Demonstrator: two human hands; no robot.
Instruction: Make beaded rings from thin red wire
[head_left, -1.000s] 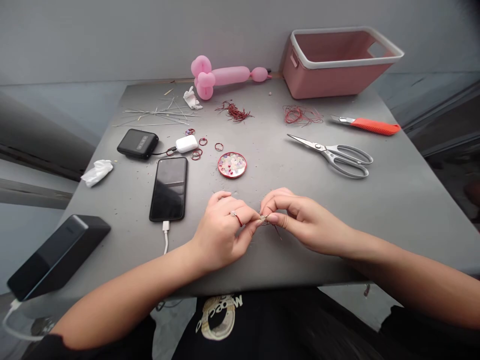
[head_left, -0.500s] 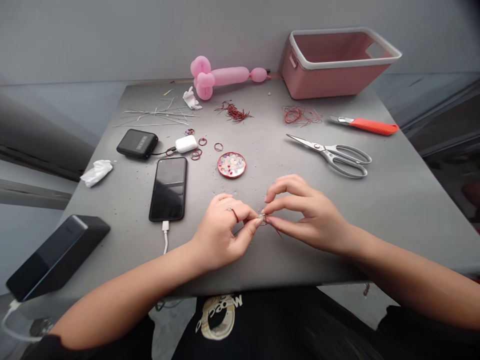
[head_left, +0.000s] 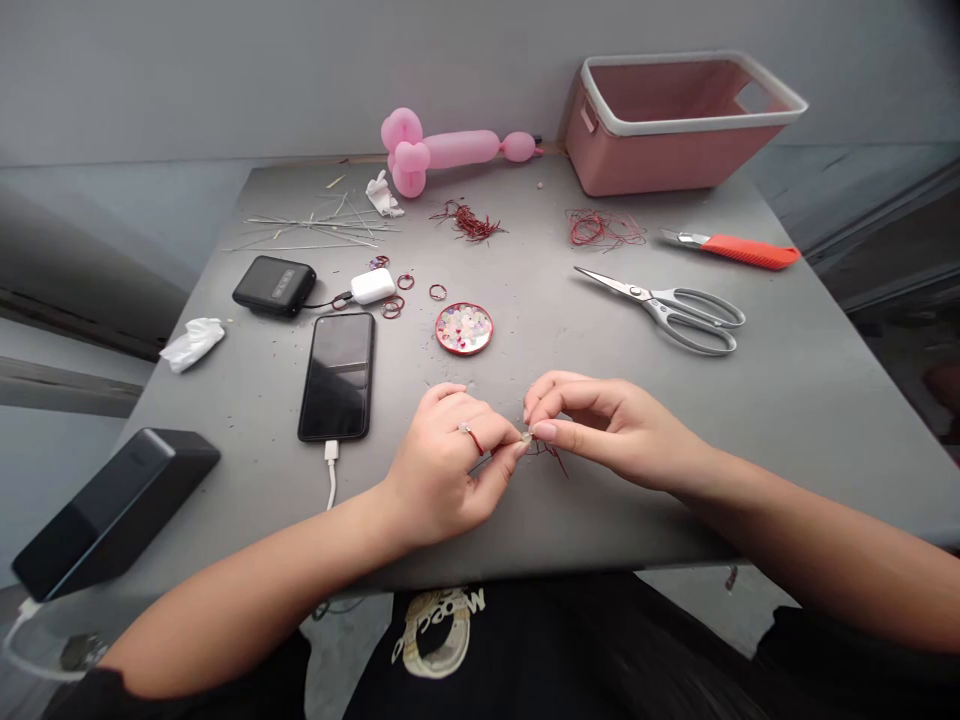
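My left hand [head_left: 450, 470] is closed in a pinch on a small pale bead [head_left: 526, 437], and a red ring with a bead sits on one of its fingers. Thin red thread [head_left: 553, 455] trails from the bead, below my right hand. Thumb and fingers of my right hand [head_left: 604, 425] are closed at the bead's right side, pinching the thread there; the fingertips partly hide the grip. Beyond both hands lies a round red-rimmed dish [head_left: 465, 330] of pale and pink beads. Several finished-looking red thread rings [head_left: 391, 307] are scattered left of it.
Silver scissors [head_left: 664, 310] and an orange utility knife [head_left: 739, 249] lie to the right. At the back stand a pink basket [head_left: 645, 165] and a pink balloon figure [head_left: 457, 148]. Left are a phone [head_left: 337, 375], power banks [head_left: 274, 285], wires [head_left: 322, 232] and red thread clippings [head_left: 474, 222].
My right hand's fingers have drawn together and its thumb has risen onto the bead's right side. The red thread now hangs below the right thumb. The left hand is nearly still.
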